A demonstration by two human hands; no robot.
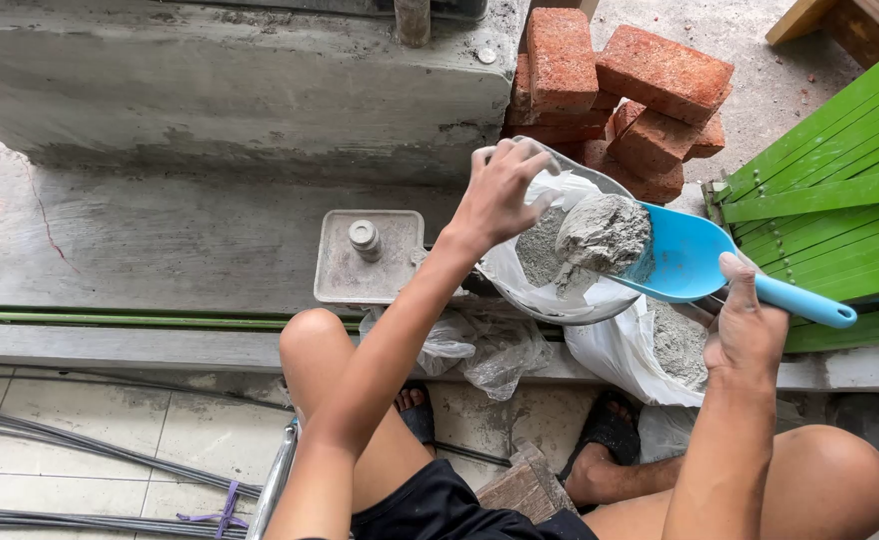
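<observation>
I crouch at a concrete ledge (160, 240) with both arms stretched out in front of me. My left hand (500, 195) is clamped on the near rim of a round bowl (560, 312) lined with a white plastic bag (520, 280), fingers curled over the top edge and thumb on the outside, so the bowl sits tilted toward me. My right hand (745, 335) is wrapped tight around the handle of a blue plastic scoop (685, 262), thumb lying along the handle (the far end of the handle sticks out past my fist). The scoop's mouth reaches into the bowl and carries a heaped lump of grey cement powder (600, 232), touching the grey powder already inside. Just below the scoop, between my knees, an open white sack (625, 355) shows more grey powder. Crumpled clear plastic (480, 345) lies on the ledge beside the bowl. To the left of it stands a square metal plate with a bolt (368, 255). Behind the bowl is a loose pile of red bricks (620, 90), and green wooden slats (830, 170) lie to the right. My feet are in black sandals (610, 428) on the tiled floor.
</observation>
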